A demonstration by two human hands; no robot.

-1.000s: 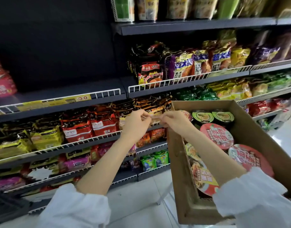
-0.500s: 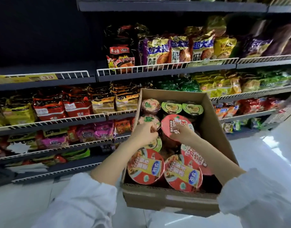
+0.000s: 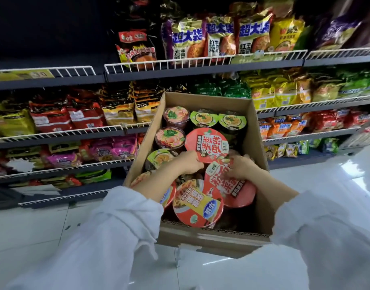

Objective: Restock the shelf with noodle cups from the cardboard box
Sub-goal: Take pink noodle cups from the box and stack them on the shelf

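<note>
Here both hands are down in the box (image 3: 253,130), which stands in front of the shelf (image 3: 201,69). The left hand (image 3: 189,162) curls its fingers at the near edge of the red bowl (image 3: 207,144) in the middle of the box, gripping its rim. The right hand (image 3: 240,167) lies over the far part of a second red bowl (image 3: 232,187), fingers bent on the lid; whether it grips or only rests there I cannot tell.

What could go wrong, as I judge it: the bowls are piled loosely and lean on each other, so lifting the middle one by one edge may tip it and let it slide back, or knock the yellow-label bowl (image 3: 197,204) toward the near wall. A pinch on the thin lid film might tear or peel it. The pink cups (image 3: 175,116) and green cups (image 3: 232,121) at the back stand close by and could be jostled.

The middle red bowl is tilted, its lid facing up and toward the camera. Its axis runs through the lid, leaning toward the person, and the print reads upside down from here. The second bowl leans likewise, lid tipped up and to the left.
</note>
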